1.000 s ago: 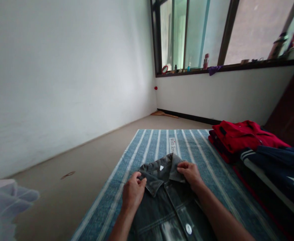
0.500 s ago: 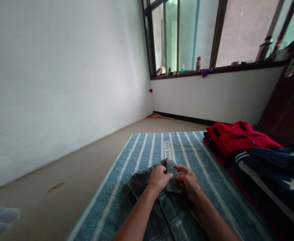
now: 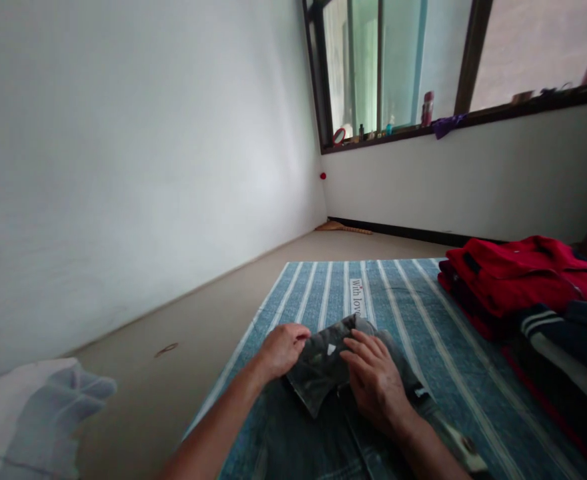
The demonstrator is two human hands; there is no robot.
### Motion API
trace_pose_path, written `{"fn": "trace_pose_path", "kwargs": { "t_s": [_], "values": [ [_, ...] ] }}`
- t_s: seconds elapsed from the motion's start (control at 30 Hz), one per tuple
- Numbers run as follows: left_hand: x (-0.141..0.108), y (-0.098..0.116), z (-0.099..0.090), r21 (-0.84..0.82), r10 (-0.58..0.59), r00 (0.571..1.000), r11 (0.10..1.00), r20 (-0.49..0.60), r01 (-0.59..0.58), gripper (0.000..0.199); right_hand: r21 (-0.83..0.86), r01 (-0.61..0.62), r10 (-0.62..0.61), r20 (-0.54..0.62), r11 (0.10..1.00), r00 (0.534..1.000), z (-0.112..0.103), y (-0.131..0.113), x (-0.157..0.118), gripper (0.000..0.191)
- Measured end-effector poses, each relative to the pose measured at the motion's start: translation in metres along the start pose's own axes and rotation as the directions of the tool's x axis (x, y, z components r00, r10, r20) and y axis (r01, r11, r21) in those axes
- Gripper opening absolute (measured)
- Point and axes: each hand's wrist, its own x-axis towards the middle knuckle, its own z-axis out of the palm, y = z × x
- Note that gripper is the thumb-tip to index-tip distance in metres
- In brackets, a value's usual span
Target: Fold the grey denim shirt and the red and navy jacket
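A dark grey denim garment (image 3: 318,433) lies on the blue-and-white striped cloth (image 3: 318,287), with its collar (image 3: 323,367) toward the far side. At the collar's left edge my left hand (image 3: 284,348) has its thumb and fingers pinched together; a bit of the garment's edge seems to be between them. My right hand (image 3: 376,377) rests on the right part of the collar, palm down, with its fingers spread. A small white mark shows on the collar between the hands.
Folded red clothes (image 3: 528,273) are stacked at the right, with dark blue striped clothing (image 3: 573,333) nearer. Pale translucent material (image 3: 38,413) shows at the lower left. A broom (image 3: 341,227) lies by the far wall. Small items stand on the windowsill (image 3: 398,137).
My left hand has moved left along the collar, and my right hand has flattened onto it. The collar is spread wider. The view has turned left.
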Motion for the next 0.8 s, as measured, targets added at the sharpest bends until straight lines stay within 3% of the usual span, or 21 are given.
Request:
{"fn": "trace_pose_path", "kwargs": {
  "t_s": [0.17, 0.33, 0.47, 0.6, 0.8],
  "values": [
    [-0.014, -0.032, -0.004, 0.213, 0.101, 0.992, 0.970, 0.071, -0.114, 0.043, 0.063, 0.054, -0.067, 0.226, 0.997, 0.972, 0.004, -0.021, 0.003, 0.018],
    [-0.004, -0.045, 0.007, 0.225, 0.090, 0.974, 0.965, 0.209, -0.138, 0.047, -0.004, -0.085, 0.081, 0.362, 0.996, 0.929, 0.011, -0.024, 0.000, 0.010],
    [0.010, -0.053, 0.005, 0.190, 0.056, 0.952, 0.975, 0.302, -0.117, 0.041, 0.007, -0.135, 0.117, 0.460, 0.991, 0.880, 0.009, -0.020, 0.000, 0.013],
    [0.018, -0.055, 0.000, 0.165, 0.020, 0.937, 0.983, 0.350, -0.082, 0.034, 0.087, -0.217, 0.146, 0.498, 0.972, 0.855, 0.004, -0.019, 0.002, 0.007],
    [0.027, -0.059, 0.007, 0.115, -0.071, 0.947, 0.993, 0.313, 0.037, 0.022, 0.245, -0.288, 0.130, 0.508, 0.926, 0.852, -0.004, -0.022, 0.005, 0.004]
  ]
}}
